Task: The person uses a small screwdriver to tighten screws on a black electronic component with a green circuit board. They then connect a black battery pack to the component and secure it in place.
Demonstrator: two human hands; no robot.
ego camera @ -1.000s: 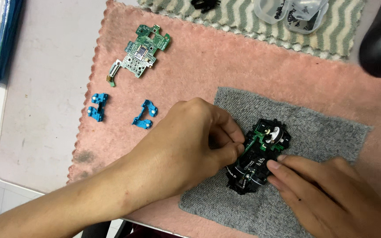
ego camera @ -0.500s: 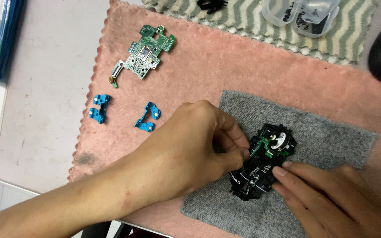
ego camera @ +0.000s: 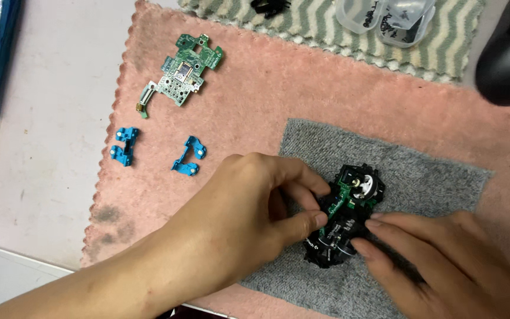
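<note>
The black mouse base, its internals exposed, lies on the grey cloth, nearer that cloth's lower edge than its upper edge. The left hand pinches the base's left side with narrow fingers. The right hand presses fingertips on the base's lower right edge; its fingers lie nearly straight, gripping nothing. Left of the grey cloth, on the pink towel, lie a green circuit board and two blue brackets, well apart from the base.
</note>
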